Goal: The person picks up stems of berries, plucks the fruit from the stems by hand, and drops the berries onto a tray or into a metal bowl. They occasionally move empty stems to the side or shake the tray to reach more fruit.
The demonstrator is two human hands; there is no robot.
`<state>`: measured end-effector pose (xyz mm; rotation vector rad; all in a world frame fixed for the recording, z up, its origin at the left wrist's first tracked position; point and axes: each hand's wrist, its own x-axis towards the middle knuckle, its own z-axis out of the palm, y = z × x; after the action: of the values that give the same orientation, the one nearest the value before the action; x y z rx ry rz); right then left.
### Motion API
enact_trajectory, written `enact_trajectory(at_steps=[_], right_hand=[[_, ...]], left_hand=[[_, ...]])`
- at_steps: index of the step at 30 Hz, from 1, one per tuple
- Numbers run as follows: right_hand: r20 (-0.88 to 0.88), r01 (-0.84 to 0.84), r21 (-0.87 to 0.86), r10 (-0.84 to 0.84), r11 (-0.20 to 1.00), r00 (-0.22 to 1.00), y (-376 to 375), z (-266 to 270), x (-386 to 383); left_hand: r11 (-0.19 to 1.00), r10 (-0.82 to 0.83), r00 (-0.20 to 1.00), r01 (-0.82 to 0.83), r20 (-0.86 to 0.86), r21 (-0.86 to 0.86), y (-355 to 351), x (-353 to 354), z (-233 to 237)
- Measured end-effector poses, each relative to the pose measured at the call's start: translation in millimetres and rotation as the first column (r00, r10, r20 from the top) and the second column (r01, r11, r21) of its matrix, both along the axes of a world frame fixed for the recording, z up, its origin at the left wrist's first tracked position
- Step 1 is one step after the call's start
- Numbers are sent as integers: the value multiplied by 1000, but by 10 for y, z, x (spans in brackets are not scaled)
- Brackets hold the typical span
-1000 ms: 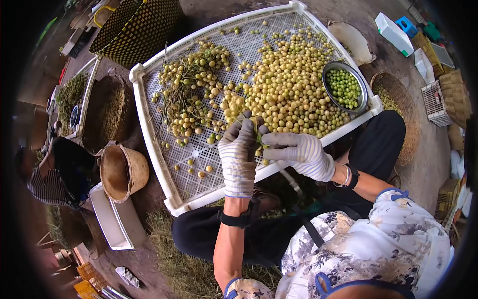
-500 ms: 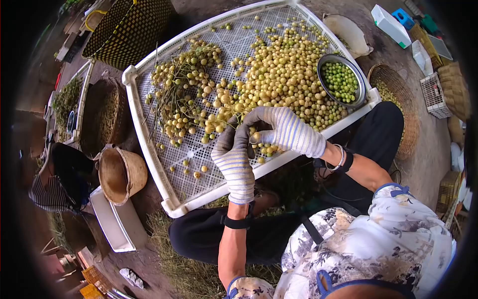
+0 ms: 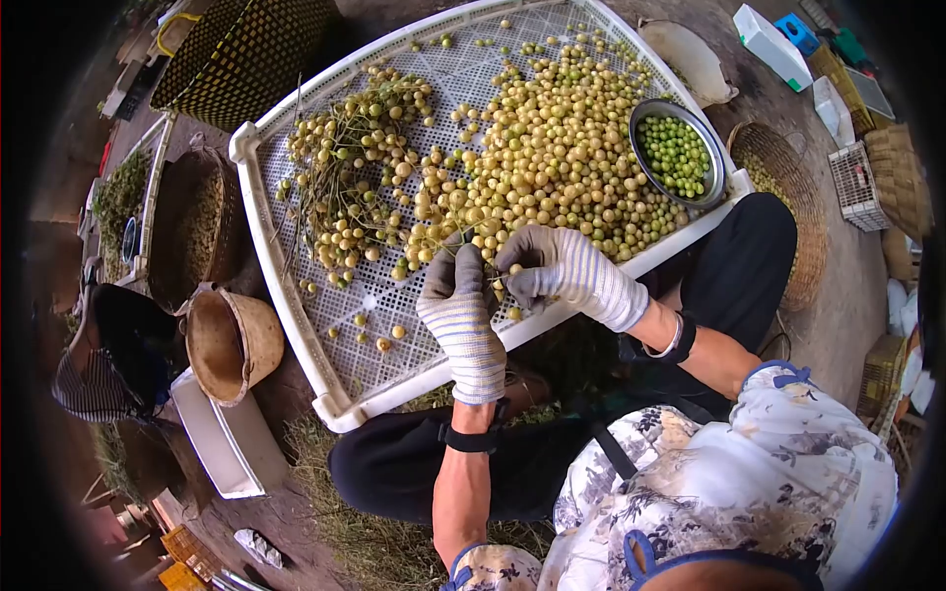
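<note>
A large white mesh tray [image 3: 286,286] bears a heap of small round yellow-green fruits [image 3: 552,138] and a tangle of fruit stems [image 3: 340,177] on its left. Over the tray's near edge, my gloved left hand [image 3: 460,320] is closed, pinching a thin stem of a fruit sprig [image 3: 461,231]. Just right of it, my gloved right hand [image 3: 581,276] has thumb and forefinger curled together on a small fruit [image 3: 515,268]. A metal bowl [image 3: 718,192] of greener fruits rests on the tray's right side.
A wicker basket [image 3: 813,246] holding fruits stands right of the tray. On the left are a tan bucket [image 3: 261,340], a white bin [image 3: 246,448] and a woven yellow-black basket [image 3: 236,59]. Another person's striped sleeve [image 3: 84,384] shows at far left. Cut stems [image 3: 365,532] litter the floor.
My right hand has shifted slightly right and down, and its fingers are more curled. My left hand stays near the same spot. The view has moved a little.
</note>
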<state>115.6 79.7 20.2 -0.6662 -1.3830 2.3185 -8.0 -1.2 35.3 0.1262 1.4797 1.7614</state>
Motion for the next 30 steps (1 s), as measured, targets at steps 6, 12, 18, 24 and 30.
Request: enact_trajectory(at_steps=[6, 12, 18, 24, 30], right_hand=[[-225, -31, -231, -23, 972, 974, 123, -123, -5], [68, 64, 137, -74, 989, 995, 337, -28, -120], [-13, 26, -26, -26, 999, 1000, 263, 49, -198], [-167, 171, -18, -172, 985, 971, 223, -134, -209], [-91, 166, -15, -166, 986, 982, 264, 40, -88]], left_hand=[[1000, -20, 1000, 20, 1, 20, -60, -65, 13], [992, -122, 988, 119, -92, -38, -60, -79, 50], [994, -97, 985, 88, -144, -65, -21, -95, 34], [984, -179, 984, 179, 13, -16, -50, -133, -44], [979, -183, 983, 184, 19, -88, -24, -121, 94]])
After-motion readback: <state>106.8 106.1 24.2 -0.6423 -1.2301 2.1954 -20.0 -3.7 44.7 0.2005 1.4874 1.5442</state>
